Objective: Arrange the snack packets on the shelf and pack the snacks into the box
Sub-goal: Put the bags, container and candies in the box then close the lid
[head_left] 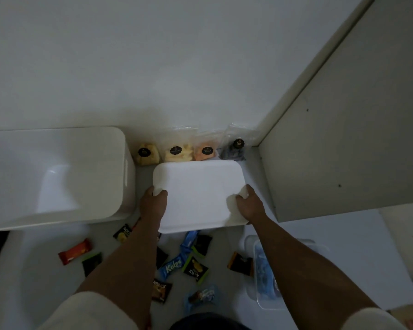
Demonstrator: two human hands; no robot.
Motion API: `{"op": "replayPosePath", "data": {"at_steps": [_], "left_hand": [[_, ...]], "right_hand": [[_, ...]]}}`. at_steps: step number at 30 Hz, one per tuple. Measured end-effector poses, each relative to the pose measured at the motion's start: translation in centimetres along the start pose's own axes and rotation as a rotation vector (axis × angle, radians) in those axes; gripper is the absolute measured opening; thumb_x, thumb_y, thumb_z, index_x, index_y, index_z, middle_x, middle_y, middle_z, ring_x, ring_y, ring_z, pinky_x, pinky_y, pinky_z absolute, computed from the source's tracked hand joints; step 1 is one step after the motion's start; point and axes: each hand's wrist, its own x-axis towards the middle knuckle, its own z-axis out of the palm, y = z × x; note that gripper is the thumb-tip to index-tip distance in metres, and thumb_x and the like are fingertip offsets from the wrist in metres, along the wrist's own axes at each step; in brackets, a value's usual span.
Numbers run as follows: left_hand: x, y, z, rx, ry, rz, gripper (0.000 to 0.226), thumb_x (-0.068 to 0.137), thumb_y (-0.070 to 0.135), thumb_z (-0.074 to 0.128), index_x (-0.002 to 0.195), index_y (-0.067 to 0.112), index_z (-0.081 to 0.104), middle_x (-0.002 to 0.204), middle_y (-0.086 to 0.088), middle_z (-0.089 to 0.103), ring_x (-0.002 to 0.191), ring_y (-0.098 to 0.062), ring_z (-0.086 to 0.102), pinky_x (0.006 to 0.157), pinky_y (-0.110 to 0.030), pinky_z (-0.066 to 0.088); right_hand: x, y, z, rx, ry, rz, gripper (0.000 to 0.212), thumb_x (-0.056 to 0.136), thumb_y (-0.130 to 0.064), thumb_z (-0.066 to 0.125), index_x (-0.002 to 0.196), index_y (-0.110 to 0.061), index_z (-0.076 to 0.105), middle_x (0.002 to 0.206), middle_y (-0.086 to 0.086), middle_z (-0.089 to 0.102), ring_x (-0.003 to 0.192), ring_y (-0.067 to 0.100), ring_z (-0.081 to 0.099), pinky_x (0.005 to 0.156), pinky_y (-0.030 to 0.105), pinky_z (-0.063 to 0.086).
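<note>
A white lidded box [198,194] sits on the shelf in front of me. My left hand [154,198] grips its near left corner and my right hand [248,202] grips its near right corner. Behind it, several clear snack bags [177,152] with black labels lean against the back wall. Below the shelf, small snack packets lie scattered on the floor, among them a blue Kalpa packet [173,266], a red bar [75,251] and a green-edged Nextar packet [196,269].
A large white bin [55,175] stands at the left of the shelf. The cabinet side panel [343,151] closes the right. A clear plastic container [264,277] holding blue packets lies on the floor at the lower right.
</note>
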Motion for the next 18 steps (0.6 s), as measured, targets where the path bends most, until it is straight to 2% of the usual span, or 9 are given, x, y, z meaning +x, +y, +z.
{"op": "replayPosePath", "data": {"at_steps": [4,7,9,11,15,18], "left_hand": [[-1.0,0.2,0.0,0.086,-0.019,0.030,0.058,0.097,0.027,0.053,0.152,0.016,0.038,0.153,-0.012,0.043,0.135,-0.034,0.045,0.104,-0.038,0.039],[-1.9,0.4,0.1,0.123,0.010,0.079,0.059,0.095,0.029,0.054,0.151,0.016,0.039,0.149,-0.013,0.047,0.131,-0.036,0.048,0.107,-0.042,0.042],[-2.2,1.0,-0.1,0.105,0.044,0.113,0.061,0.092,0.027,0.056,0.149,0.014,0.041,0.143,-0.014,0.052,0.126,-0.037,0.053,0.103,-0.044,0.046],[-2.1,1.9,-0.4,0.053,0.075,0.126,0.067,0.091,0.024,0.058,0.153,0.014,0.035,0.148,-0.013,0.048,0.130,-0.036,0.051,0.102,-0.043,0.046],[-0.7,3.8,-1.1,-0.021,0.108,0.127,0.083,0.091,0.027,0.062,0.159,0.016,0.018,0.160,-0.012,0.032,0.143,-0.033,0.038,0.113,-0.045,0.039],[1.0,5.1,-1.3,-0.041,0.132,0.114,0.085,0.089,0.026,0.067,0.158,0.012,0.019,0.157,-0.017,0.034,0.140,-0.036,0.040,0.112,-0.046,0.039]], "right_hand": [[-0.8,0.0,0.4,-0.013,0.092,0.007,0.067,0.099,-0.036,0.053,0.158,-0.025,0.023,0.150,0.020,0.040,0.134,0.041,0.045,0.107,0.050,0.043],[-2.1,-0.9,0.9,-0.054,0.212,-0.085,0.057,0.097,-0.030,0.055,0.150,-0.024,0.037,0.144,0.015,0.042,0.132,0.037,0.043,0.103,0.051,0.043],[-2.7,-2.1,1.3,-0.015,0.247,-0.192,0.049,0.096,-0.027,0.056,0.144,-0.024,0.046,0.137,0.012,0.050,0.127,0.034,0.048,0.101,0.049,0.046],[-2.9,-4.0,1.9,0.030,0.233,-0.272,0.044,0.096,-0.026,0.057,0.139,-0.022,0.052,0.132,0.010,0.057,0.123,0.031,0.054,0.100,0.044,0.049],[-2.7,-9.0,3.0,0.126,0.132,-0.362,0.041,0.097,-0.025,0.059,0.138,-0.017,0.057,0.129,0.005,0.064,0.117,0.024,0.061,0.100,0.033,0.047],[-2.0,-12.5,4.0,0.161,0.027,-0.394,0.041,0.096,-0.028,0.062,0.136,-0.016,0.059,0.128,0.004,0.067,0.116,0.022,0.063,0.101,0.030,0.046]]}}
